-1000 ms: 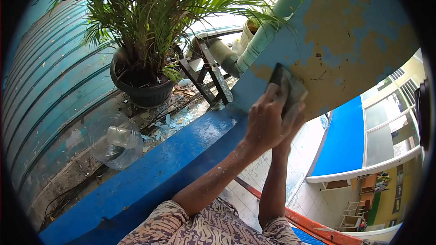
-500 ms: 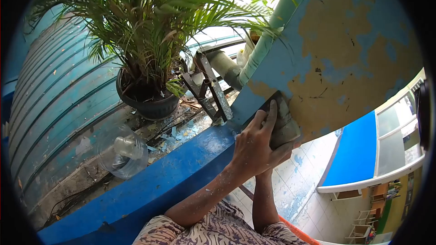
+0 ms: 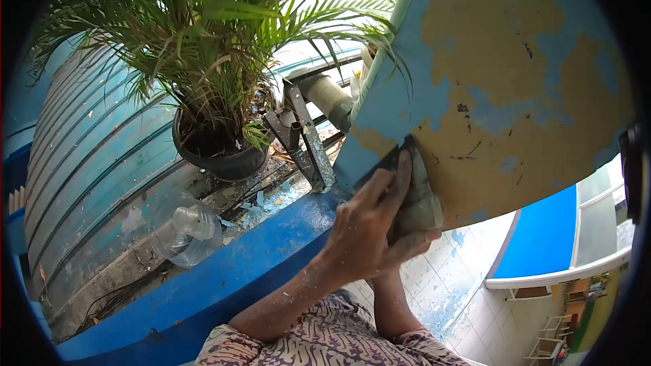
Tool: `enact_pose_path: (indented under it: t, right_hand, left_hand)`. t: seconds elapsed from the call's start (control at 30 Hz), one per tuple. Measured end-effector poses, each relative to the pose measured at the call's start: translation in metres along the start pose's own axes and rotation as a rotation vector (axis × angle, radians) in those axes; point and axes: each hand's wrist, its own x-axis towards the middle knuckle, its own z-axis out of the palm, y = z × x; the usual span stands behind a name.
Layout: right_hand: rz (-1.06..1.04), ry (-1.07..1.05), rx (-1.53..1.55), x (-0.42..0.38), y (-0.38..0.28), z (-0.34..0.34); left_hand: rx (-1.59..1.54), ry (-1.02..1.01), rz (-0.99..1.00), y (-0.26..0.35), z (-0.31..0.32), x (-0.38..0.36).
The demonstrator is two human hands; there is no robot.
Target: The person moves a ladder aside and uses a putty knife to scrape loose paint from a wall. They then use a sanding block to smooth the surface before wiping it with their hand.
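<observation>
Left hand (image 3: 361, 225) clasps a scraper (image 3: 418, 196), patchy painted surface (image 3: 498, 85) just beyond; right hand (image 3: 388, 280) sits behind that grip (its hold, I can't tell).

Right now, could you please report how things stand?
Left hand gripping grey tool; right hand mostly hidden. Tool against patchy panel. Potted palm off left, apparently not in the way.

No readable text, brand, number or sign anywhere. Grey tool (image 3: 419, 203): plain, no lettering legible. Peeling panel (image 3: 502, 163): dark scratches, none forming letters. Clear bottle (image 3: 180, 237) beside blue ledge's (image 3: 237, 230) upper edge: no legible label. Small items on distant shelves, lower right, perhaps lettered; too small to tell.
</observation>
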Motion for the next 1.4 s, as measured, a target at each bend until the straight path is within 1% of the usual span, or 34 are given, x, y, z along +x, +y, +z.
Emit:
enact_pose_path:
  t: [0.03,0.07,0.1,0.13,0.17,0.2,0.23,0.27,0.3,0.33,0.4,0.43,0.47,0.5,0.53,0.57,0.63,0.67,0.73,0.8,0.83,0.87,0.9,0.97,1.0,1.1,1.13,1.17,1.23,1.27,1.33,1.4]
  right_hand:
    - [-0.133,-0.091,-0.341,0.002,0.004,-0.004]
    - [-0.121,-0.137,-0.216,0.005,0.010,-0.013]
    - [-0.119,-0.142,-0.217,0.007,0.012,-0.014]
    - [-0.121,-0.143,-0.228,-0.008,0.017,-0.011]
    - [-0.122,-0.150,-0.240,-0.005,0.021,-0.007]
    - [-0.121,-0.165,-0.254,-0.007,0.027,-0.004]
    - [-0.114,-0.169,-0.274,-0.002,0.021,-0.011]
    - [-0.106,-0.162,-0.298,0.004,0.012,-0.010]
    - [-0.097,-0.164,-0.320,0.008,0.038,0.007]
    - [-0.091,-0.172,-0.337,0.009,0.037,0.008]
    - [-0.089,-0.186,-0.354,0.012,0.047,0.018]
    - [-0.087,-0.190,-0.362,0.005,0.046,0.019]
    - [-0.081,-0.196,-0.371,0.010,0.031,0.007]
    - [-0.081,-0.207,-0.376,0.016,0.017,-0.004]
    - [-0.085,-0.222,-0.378,0.002,0.030,0.009]
    - [-0.091,-0.235,-0.381,0.010,0.030,0.010]
    - [-0.100,-0.233,-0.394,0.020,0.033,0.015]
    - [-0.108,-0.224,-0.403,0.024,0.040,0.022]
    - [-0.131,-0.212,-0.433,0.027,0.027,0.010]
    - [-0.160,-0.202,-0.468,0.012,0.015,0.000]
    - [-0.173,-0.205,-0.486,-0.006,0.029,0.012]
    - [-0.178,-0.211,-0.508,-0.003,0.029,0.012]
    - [-0.178,-0.207,-0.533,0.017,0.020,0.005]
    - [-0.183,-0.194,-0.579,0.018,0.040,0.024]
    - [-0.190,-0.193,-0.599,0.028,0.027,0.014]
    - [-0.206,-0.194,-0.648,0.018,0.012,0.005]
    - [-0.212,-0.205,-0.661,0.011,0.033,0.022]
    - [-0.214,-0.215,-0.677,0.015,0.024,0.017]
    - [-0.213,-0.212,-0.716,0.012,0.034,0.024]
    - [-0.218,-0.207,-0.736,0.035,0.019,0.013]
    - [-0.232,-0.202,-0.772,0.019,0.033,0.028]
    - [-0.256,-0.203,-0.792,0.007,0.014,0.015]
  left_hand:
    - [0.007,-0.018,-0.005,-0.001,-0.005,0.003]
    - [0.000,-0.031,-0.005,-0.004,-0.006,0.000]
    - [0.000,-0.026,-0.007,-0.003,-0.003,-0.005]
    - [0.000,-0.052,-0.009,-0.001,0.000,-0.014]
    - [-0.001,-0.072,-0.010,-0.001,0.003,-0.019]
    - [0.002,-0.044,0.037,-0.008,0.008,-0.020]
    - [-0.004,-0.038,0.026,-0.008,0.006,-0.017]
    - [-0.005,-0.083,-0.015,-0.007,-0.002,-0.010]
    - [-0.004,-0.121,-0.055,-0.008,-0.009,-0.004]
    - [-0.002,-0.105,-0.013,-0.012,-0.015,0.003]
    - [0.034,-0.106,0.000,-0.014,-0.020,0.001]
    - [0.067,-0.116,0.015,-0.015,-0.022,0.000]
    - [0.071,-0.111,0.004,-0.015,-0.020,-0.004]
    - [0.075,-0.099,0.053,-0.017,-0.017,-0.005]
    - [0.084,-0.084,0.107,-0.018,-0.017,-0.003]
    - [0.096,-0.075,0.110,-0.022,-0.020,0.001]
    - [0.084,-0.148,0.106,-0.029,-0.027,0.009]
    - [0.070,-0.126,0.123,-0.032,-0.028,0.011]
    - [0.016,-0.112,0.114,-0.036,-0.023,0.002]
    - [-0.043,-0.096,0.110,-0.039,-0.022,-0.003]
    - [-0.033,-0.098,0.138,-0.039,-0.021,-0.002]
    - [-0.025,-0.097,0.159,-0.039,-0.020,-0.001]
    - [-0.038,-0.099,0.153,-0.041,-0.021,0.001]
    - [0.020,-0.081,0.127,-0.041,-0.029,0.015]
    - [-0.006,-0.063,0.147,-0.045,-0.031,0.014]
    - [0.015,-0.025,0.199,-0.048,-0.023,-0.001]
    - [0.017,-0.016,0.201,-0.049,-0.024,0.001]
    - [0.015,-0.027,0.183,-0.050,-0.024,0.002]
    - [0.000,-0.049,0.159,-0.048,-0.027,0.006]
    - [0.006,-0.042,0.149,-0.047,-0.033,0.013]
    - [0.014,-0.039,0.120,-0.045,-0.039,0.015]
    - [-0.007,-0.043,0.118,-0.043,-0.032,0.000]
